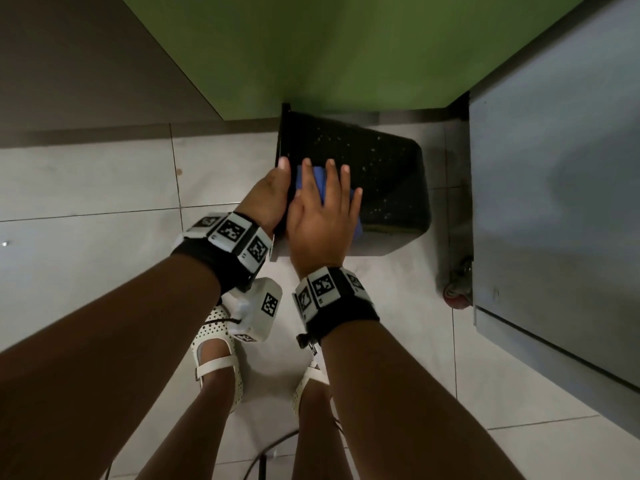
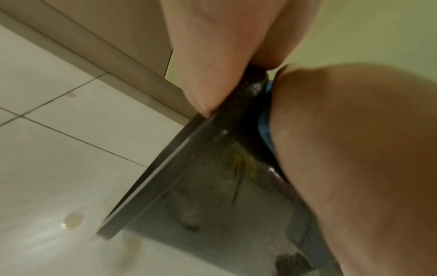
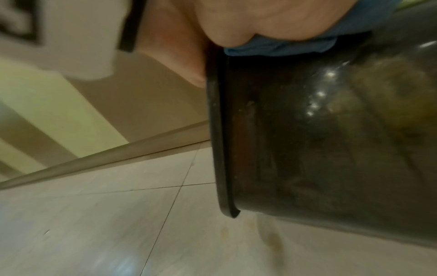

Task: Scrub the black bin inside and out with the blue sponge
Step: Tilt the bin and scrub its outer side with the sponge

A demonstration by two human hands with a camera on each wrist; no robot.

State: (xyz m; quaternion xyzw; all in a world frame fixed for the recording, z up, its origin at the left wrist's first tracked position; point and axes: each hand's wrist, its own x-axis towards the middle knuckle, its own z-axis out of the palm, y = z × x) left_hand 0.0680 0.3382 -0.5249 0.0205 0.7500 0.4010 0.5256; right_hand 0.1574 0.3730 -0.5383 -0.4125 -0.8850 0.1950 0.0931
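Observation:
The black bin (image 1: 381, 174) lies tipped on its side on the tiled floor, its wall speckled with pale spots and its mouth facing left. My left hand (image 1: 277, 188) grips the rim, thumb on top. My right hand (image 1: 322, 216) lies flat with straight fingers on the blue sponge (image 1: 320, 183), pressing it against the bin's outer wall near the rim. In the left wrist view the rim (image 2: 151, 183) runs under my left hand (image 2: 208, 56), and a sliver of sponge (image 2: 266, 128) shows beneath the right hand (image 2: 354, 149). The right wrist view shows the sponge (image 3: 283, 46) squeezed against the stained wall (image 3: 307, 130).
A green panel (image 1: 329, 46) stands right behind the bin. A grey cabinet (image 1: 554, 185) with a caster wheel (image 1: 457, 292) is close on the right. My feet in white shoes (image 1: 214, 351) stand just below the hands, and a cable (image 1: 263, 452) lies on the pale tiles.

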